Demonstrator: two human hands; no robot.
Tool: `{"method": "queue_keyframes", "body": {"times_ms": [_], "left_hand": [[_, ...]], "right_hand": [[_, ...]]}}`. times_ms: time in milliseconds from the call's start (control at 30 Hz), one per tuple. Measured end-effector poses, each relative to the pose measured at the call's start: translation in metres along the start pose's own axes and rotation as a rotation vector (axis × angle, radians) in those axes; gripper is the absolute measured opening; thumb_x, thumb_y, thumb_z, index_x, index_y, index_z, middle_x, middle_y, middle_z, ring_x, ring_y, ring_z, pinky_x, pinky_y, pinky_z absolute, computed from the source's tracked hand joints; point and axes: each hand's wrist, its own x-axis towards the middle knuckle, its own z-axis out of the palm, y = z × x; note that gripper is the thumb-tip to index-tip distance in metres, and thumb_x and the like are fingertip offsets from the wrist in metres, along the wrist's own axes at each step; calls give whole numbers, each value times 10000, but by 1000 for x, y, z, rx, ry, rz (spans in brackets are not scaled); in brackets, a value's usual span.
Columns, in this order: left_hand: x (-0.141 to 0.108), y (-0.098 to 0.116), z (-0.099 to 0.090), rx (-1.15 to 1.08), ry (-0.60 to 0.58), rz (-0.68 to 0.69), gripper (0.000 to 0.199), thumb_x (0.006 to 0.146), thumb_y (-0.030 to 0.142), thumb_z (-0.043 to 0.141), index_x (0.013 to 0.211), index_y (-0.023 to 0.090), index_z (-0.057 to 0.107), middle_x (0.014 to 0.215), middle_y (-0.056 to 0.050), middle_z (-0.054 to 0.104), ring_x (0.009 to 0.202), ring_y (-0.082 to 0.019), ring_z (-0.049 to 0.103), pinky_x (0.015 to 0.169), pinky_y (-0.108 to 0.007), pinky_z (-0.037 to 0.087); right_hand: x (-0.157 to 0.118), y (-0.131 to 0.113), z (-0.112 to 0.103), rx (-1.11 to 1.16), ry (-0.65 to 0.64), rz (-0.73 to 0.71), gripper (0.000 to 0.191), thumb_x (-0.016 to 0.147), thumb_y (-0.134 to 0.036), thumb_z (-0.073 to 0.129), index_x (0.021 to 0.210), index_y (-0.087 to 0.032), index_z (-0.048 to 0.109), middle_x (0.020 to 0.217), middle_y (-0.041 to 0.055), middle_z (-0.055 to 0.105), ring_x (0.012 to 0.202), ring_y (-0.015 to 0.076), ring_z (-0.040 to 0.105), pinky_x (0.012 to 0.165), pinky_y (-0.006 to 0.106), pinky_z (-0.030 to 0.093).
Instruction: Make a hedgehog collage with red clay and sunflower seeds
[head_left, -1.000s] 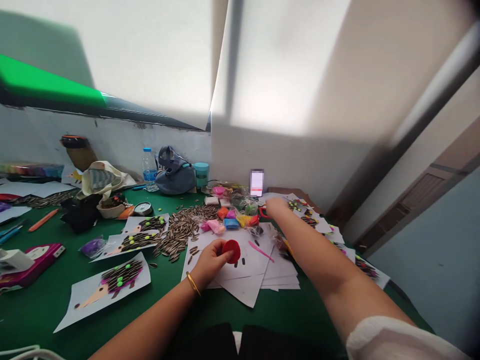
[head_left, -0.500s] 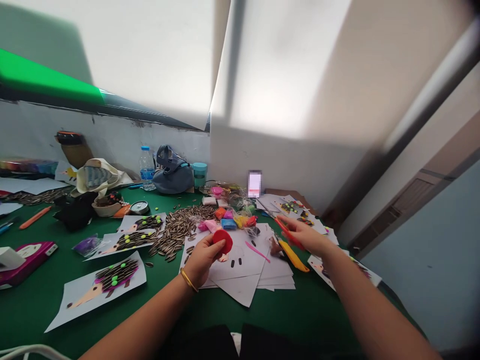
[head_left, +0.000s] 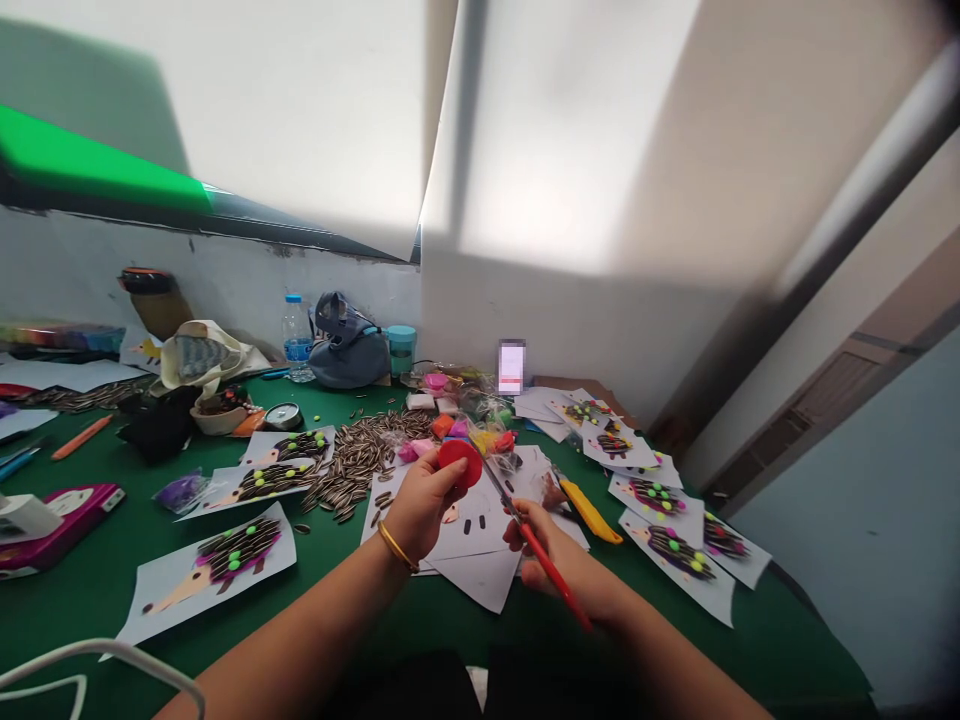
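A flat, round red disc of what looks like modelling clay (head_left: 460, 466) is pinched between the thumb and fingers of my left hand (head_left: 415, 505). My right hand (head_left: 559, 560) grips red-handled scissors (head_left: 551, 572), their metal blades pointing up and left beside the disc's right edge. I cannot tell whether the blades touch it. Below both hands lie white paper sheets (head_left: 480, 575) with two small dark strips (head_left: 475, 524) on them. A pile of sunflower seeds (head_left: 371, 450) is just beyond my left hand.
A yellow utility knife (head_left: 590, 512) lies right of the papers. Hedgehog pictures made with seeds stand at both sides, one at the left (head_left: 214, 575) and several at the right (head_left: 679, 555). Bagged coloured clay (head_left: 491, 440), a phone (head_left: 511, 368), a bottle (head_left: 297, 340) and a blue bag (head_left: 346, 345) stand behind.
My right hand has come left and down with the scissors, from beyond the knife to close beside the disc. The left hand has shifted slightly right and up with the disc.
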Motion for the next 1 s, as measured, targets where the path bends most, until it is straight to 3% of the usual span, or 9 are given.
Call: {"method": "queue_keyframes", "body": {"times_ms": [200, 500, 700, 767, 867, 1000], "left_hand": [[-2, -4, 3, 31, 3, -13, 353, 662, 351, 759, 949, 188, 635, 843, -33, 688, 728, -149, 624, 629, -241, 445], [-3, -8, 0, 13, -3, -59, 372, 674, 358, 759, 983, 203, 623, 880, -21, 679, 732, -132, 609, 631, -227, 426], [-4, -12, -4, 26, -12, -80, 386, 656, 362, 778, 955, 200, 594, 805, -3, 660, 717, -128, 604, 634, -228, 425], [-3, -14, -10, 48, -20, -90, 395, 657, 375, 778, 956, 205, 585, 787, 3, 649, 685, -124, 592, 600, -226, 413], [3, -13, -22, 85, -28, -89, 415, 645, 387, 787, 967, 205, 598, 793, 6, 640, 673, -123, 582, 584, -227, 402], [14, -9, -38, 221, -17, -39, 435, 621, 388, 803, 957, 167, 636, 835, -19, 655, 704, -122, 571, 619, -231, 399]], "right_hand": [[-1, -1, 2, -76, 29, 23, 946, 652, -775, 622, 1362, -208, 356, 1088, 78, 534, 939, 243, 520, 791, 342, 443], [2, 4, 3, -95, 87, -15, 621, 758, -668, 614, 1171, -224, 482, 787, -17, 481, 695, 148, 429, 624, 267, 376], [7, 14, 5, -47, 112, 146, 578, 780, -666, 574, 1122, -208, 491, 717, -32, 481, 564, 117, 429, 508, 244, 355], [6, 13, -1, -110, 132, 147, 552, 786, -632, 588, 1129, -207, 506, 749, -18, 524, 609, 135, 486, 551, 256, 394], [6, 8, -24, -323, 223, 142, 557, 754, -565, 655, 1180, -231, 524, 948, 33, 620, 842, 206, 588, 713, 293, 455], [12, 2, -73, -733, 442, 328, 511, 834, -522, 542, 1272, -262, 509, 1151, 86, 641, 948, 260, 617, 727, 312, 443]]}}
